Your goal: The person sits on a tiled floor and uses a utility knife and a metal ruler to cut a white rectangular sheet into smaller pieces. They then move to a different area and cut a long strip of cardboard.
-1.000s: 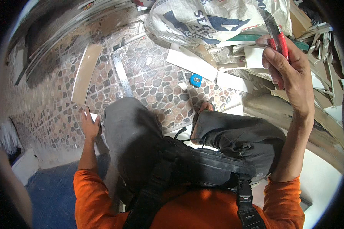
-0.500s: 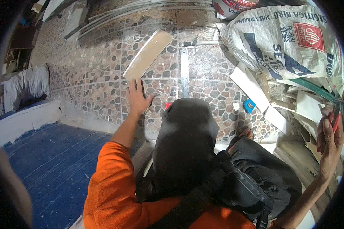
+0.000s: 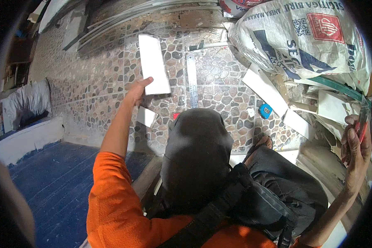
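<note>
Brown side up moments ago, the board [image 3: 154,64] now shows white, leaving that face accessible; it extends ahead-right of the left grip [image 3: 135,92], which pinches its edge. The right grip [image 3: 356,144] clasps a cutter [image 3: 362,124].

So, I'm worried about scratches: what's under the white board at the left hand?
Tiles show around the board; whatever lies directly beneath it is covered.

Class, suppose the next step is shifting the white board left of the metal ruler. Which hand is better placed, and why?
Likely the left hand: its thumb lies over the white board's edge. The right hand is farther away, holding a red cutter.
</note>
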Action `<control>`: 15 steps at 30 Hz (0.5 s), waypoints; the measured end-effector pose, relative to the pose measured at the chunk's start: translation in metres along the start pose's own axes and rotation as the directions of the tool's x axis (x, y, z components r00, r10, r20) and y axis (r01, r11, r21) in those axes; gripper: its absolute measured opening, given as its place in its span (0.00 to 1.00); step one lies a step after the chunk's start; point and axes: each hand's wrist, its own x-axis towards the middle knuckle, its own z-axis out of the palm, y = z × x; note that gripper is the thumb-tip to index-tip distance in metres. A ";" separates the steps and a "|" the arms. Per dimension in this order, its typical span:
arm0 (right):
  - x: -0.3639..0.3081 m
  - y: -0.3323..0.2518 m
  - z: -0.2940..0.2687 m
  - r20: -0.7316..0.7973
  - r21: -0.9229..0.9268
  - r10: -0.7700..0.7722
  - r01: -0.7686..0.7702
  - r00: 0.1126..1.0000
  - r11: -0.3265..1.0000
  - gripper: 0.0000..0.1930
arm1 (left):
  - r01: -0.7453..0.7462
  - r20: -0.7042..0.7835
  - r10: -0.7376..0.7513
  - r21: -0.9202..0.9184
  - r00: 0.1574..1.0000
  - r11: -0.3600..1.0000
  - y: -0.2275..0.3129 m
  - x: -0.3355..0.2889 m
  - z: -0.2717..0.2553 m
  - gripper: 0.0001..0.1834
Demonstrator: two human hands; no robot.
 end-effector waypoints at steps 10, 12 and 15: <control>0.035 0.007 0.071 0.331 -0.112 -0.022 0.062 0.943 0.992 0.11 | 0.199 0.265 -0.108 -0.347 0.958 0.917 -0.038 -0.054 0.193 0.24; 0.057 0.021 0.099 0.461 -0.181 -0.191 0.302 0.867 0.936 0.10 | 0.140 0.338 -0.129 -0.009 0.932 0.990 -0.035 -0.071 0.220 0.23; 0.088 0.028 0.150 0.611 -0.308 -0.235 0.500 0.756 0.809 0.10 | -0.063 0.401 -0.022 0.198 0.916 0.978 -0.096 -0.072 0.239 0.23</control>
